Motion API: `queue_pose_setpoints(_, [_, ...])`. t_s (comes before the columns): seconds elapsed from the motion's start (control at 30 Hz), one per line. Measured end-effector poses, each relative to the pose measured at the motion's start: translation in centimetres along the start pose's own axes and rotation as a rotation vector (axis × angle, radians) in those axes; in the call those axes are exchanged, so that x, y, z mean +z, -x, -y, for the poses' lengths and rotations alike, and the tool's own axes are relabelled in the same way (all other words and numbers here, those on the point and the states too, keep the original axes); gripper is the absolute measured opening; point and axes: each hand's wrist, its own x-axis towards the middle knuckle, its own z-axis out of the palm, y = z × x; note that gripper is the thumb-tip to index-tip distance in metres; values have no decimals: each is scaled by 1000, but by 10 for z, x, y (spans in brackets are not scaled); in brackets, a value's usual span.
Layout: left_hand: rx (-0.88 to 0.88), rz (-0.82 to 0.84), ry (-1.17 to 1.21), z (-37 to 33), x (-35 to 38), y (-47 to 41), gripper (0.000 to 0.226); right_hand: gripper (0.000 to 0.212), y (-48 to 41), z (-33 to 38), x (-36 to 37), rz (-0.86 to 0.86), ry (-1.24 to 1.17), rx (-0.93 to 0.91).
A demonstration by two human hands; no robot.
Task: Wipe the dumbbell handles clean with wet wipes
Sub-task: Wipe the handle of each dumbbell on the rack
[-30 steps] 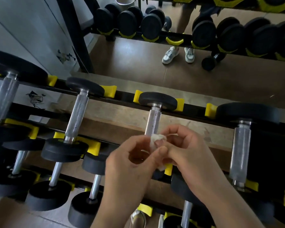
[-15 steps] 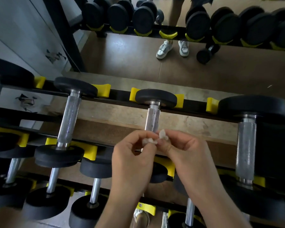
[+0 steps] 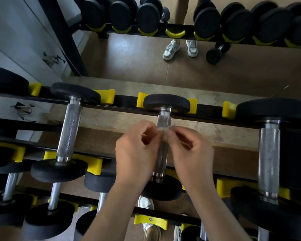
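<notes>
A black dumbbell rack [image 3: 125, 102] with yellow cradles [image 3: 104, 96] fills the view, seen from above, its rails running left to right. At the rack's right end lies a heavy dumbbell [image 3: 268, 153] with a thick metal grip. Towards the left end lies a slimmer dumbbell [image 3: 69, 129], tilted slightly. Between them, near the middle of the top tier, rests the middle dumbbell [image 3: 166, 103], its far weight seated in a cradle on the far rail and its near weight at the near rail.

Over its ridged metal handle [image 3: 163, 119] two bare hands meet. The left hand [image 3: 135, 153] sits just left of the handle and the right hand [image 3: 191, 150] just right of it. Each pinches one end of a small wet wipe [image 3: 164, 130] between thumb and forefinger, with the other fingers curled in. The wipe is blurred and lies thin across the far part of the handle.

Half a second ago the hands were pressed together with the wipe bunched into a white wad between the fingertips. Now they have drawn apart, the handle shows between them, and the wipe is spread flatter.
</notes>
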Motion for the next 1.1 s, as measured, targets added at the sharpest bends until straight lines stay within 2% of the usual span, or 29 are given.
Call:
queue_pose_setpoints(0.1, [23,13,1,6,-2,4,11,24,4,-4,-2,26,108,-138])
queue_pose_setpoints(0.3, [149,118,-57,10,-11,27,35,9,-34,4,7,-65,259,-388])
queue_pose_setpoints(0.43, [94,125,-67,12,-12,42,35,13,0,-2,-7,172,290,-390])
queue_pose_setpoints(0.47, [82,114,-65,12,-12,44,36,11,-1,-2,-8,188,295,-400])
queue_pose_setpoints(0.6, [76,108,-70,10,-11,45,43,10,-34,-1,2,-1,336,-398])
queue_pose_setpoints(0.7, [90,124,-92,11,-10,46,40,7,-10,-5,-4,136,341,-391])
queue_pose_setpoints(0.77, [86,112,-97,12,-10,48,41,15,-1,-4,-7,195,311,-431])
queue_pose_setpoints(0.9, [101,83,-90,11,-8,49,54,10,-26,0,1,62,326,-402])
queue_pose_setpoints(1.03, [245,-22,-175,7,-1,29,26,20,-7,0,-12,204,243,-242])
queue_pose_setpoints(1.1, [254,-77,-181,9,0,19,20,17,-9,3,-10,148,217,-212])
